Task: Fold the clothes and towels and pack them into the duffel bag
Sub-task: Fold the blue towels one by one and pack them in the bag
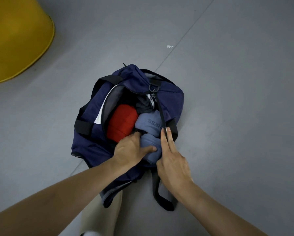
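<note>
A navy duffel bag (90,114) lies unzipped on the grey floor. Inside it are a folded red garment (122,123), a blue-grey garment with lettering (148,123) and a dark garment (143,103) at the far end. My left hand (131,147) reaches into the near end of the bag. Its fingers are tucked down between the red and blue-grey garments, and its thumb presses on the blue-grey cloth. My right hand (171,159) holds the bag's right zip edge, with two straight fingers lying along it and the zip pull between them; its thumb is hidden.
A large yellow rounded object (15,36) stands at the far left. A small white scrap (169,46) lies on the floor beyond the bag. The bag's black strap (157,189) trails toward me, next to my light trouser leg (102,213).
</note>
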A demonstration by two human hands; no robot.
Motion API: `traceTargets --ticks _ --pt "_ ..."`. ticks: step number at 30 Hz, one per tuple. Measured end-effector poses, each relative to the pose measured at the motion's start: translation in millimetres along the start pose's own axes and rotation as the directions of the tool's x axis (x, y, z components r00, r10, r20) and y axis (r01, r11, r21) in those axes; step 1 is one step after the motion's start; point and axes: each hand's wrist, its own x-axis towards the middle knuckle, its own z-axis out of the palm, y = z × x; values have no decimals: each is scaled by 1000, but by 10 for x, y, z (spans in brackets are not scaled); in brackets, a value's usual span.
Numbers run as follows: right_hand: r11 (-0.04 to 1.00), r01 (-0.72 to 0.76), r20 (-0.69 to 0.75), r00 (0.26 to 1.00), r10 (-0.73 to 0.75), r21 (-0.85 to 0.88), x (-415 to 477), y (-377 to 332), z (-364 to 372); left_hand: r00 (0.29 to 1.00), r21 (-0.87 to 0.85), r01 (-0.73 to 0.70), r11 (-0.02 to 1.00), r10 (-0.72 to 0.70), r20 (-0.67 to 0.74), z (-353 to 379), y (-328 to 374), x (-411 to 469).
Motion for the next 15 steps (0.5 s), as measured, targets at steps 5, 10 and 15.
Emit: traceTargets --ticks 5,10,15 --pt "999 21 38 999 -22 44 6 9 54 996 -256 23 966 1 93 -1 -36 67" --pt "983 36 98 994 -54 181 -8 102 11 996 -163 -68 984 76 38 60 -19 58" --pt "927 187 70 973 -221 326 -126 351 -282 912 -45 -282 958 254 -322 -213 -5 -248"
